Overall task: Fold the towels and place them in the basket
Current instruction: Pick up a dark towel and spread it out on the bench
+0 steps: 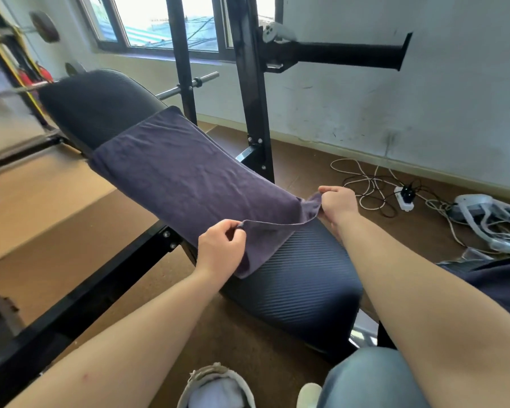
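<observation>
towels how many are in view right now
1: a purple-grey cloth towel spread along the black padded bench, its near corners pinched by the left hand and the right hand. More may lie out of frame.

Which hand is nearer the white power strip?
Right. The right hand, pinching the towel, is just left of the power strip; the left hand is farther left.

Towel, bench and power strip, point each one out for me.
towel [174, 172], head view, middle of the purple cloth.
bench [306, 278], head view, ribbed seat pad.
power strip [407, 205], head view, white body on the floor.
</observation>
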